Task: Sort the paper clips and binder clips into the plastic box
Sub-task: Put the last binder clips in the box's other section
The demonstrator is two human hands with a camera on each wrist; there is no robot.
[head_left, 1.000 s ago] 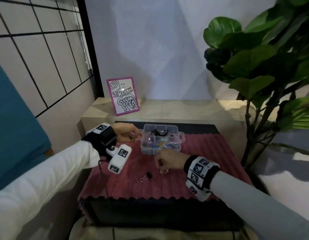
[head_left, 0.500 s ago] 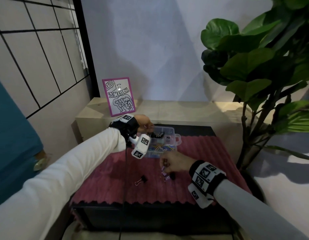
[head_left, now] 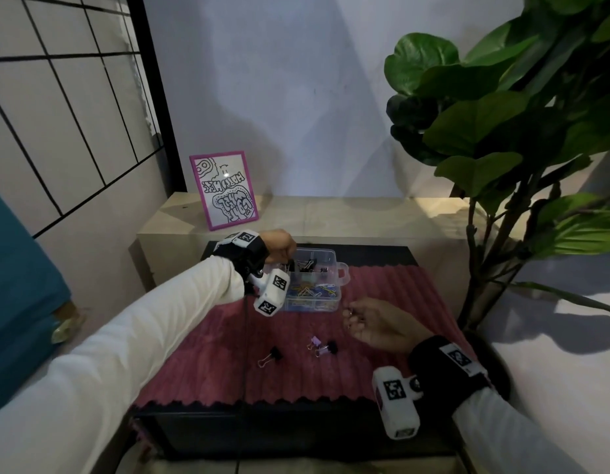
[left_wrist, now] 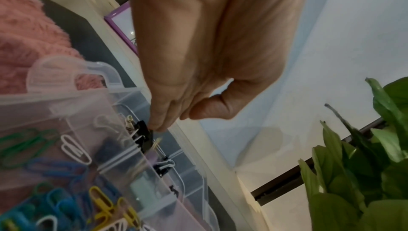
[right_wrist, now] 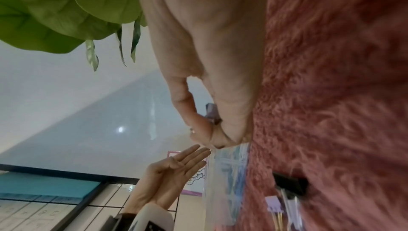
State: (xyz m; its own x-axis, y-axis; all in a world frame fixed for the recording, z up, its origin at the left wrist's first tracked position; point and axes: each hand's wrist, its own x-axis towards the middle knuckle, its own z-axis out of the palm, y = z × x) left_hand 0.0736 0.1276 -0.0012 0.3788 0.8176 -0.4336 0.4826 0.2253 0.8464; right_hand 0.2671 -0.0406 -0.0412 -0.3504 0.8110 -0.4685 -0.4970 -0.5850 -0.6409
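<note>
The clear plastic box [head_left: 335,266] stands at the back of the pink mat [head_left: 211,371], with coloured paper clips [left_wrist: 57,200] in its front part and black binder clips [left_wrist: 143,131] in a back compartment. My left hand [head_left: 279,244] hovers over that back left compartment, fingers straight and the thumb apart; its fingertips [left_wrist: 157,126] touch a black clip lying in the box. My right hand [head_left: 358,318] is lifted in front of the box and pinches a small purple binder clip [right_wrist: 211,111]. Two black binder clips [head_left: 274,354] [head_left: 330,347] and a purple one [head_left: 315,342] lie loose on the mat.
A large leafy plant [head_left: 502,131] overhangs the right side. A purple-framed picture [head_left: 224,191] leans on the pale ledge [head_left: 348,217] behind the box. The mat ends at the black table's front edge [head_left: 296,432]. A gridded wall stands to the left.
My left hand moved from the box's left side to above its back compartment and straightened its fingers. My right hand rose off the mat with a small clip.
</note>
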